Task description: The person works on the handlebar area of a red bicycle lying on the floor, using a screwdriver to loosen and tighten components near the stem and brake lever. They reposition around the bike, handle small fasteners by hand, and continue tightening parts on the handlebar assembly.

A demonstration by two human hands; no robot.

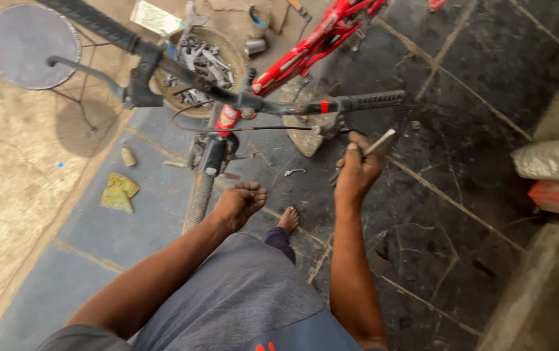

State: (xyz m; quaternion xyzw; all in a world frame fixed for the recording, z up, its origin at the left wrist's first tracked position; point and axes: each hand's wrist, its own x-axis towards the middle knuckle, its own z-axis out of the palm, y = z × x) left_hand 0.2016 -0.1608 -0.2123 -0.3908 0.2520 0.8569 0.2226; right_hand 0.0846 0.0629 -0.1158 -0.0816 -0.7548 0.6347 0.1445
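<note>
Two hands under red bike's handlebar (279, 104). Right hand (357, 172) closed on thin metal tool (378, 144), tip up, just below black rubber handlebar grip (370, 101). Left hand (240, 203) curled into loose fist, holds nothing, just below handlebar stem beside front tyre (200, 195). Bowl of spanners (198, 62) beyond handlebar. Round stool (31, 45) far left of it. Yellow rag (119, 192) on floor, lower left.

The bicycle frame (305, 49) at the far side is bright red, its handlebar grip (373, 101) black with a ribbed pattern. The floor tiles (474, 78) are dark grey-black with pale joints. On the left lies a crumpled yellow rag (119, 192); the near shorts (240, 299) are grey.
</note>
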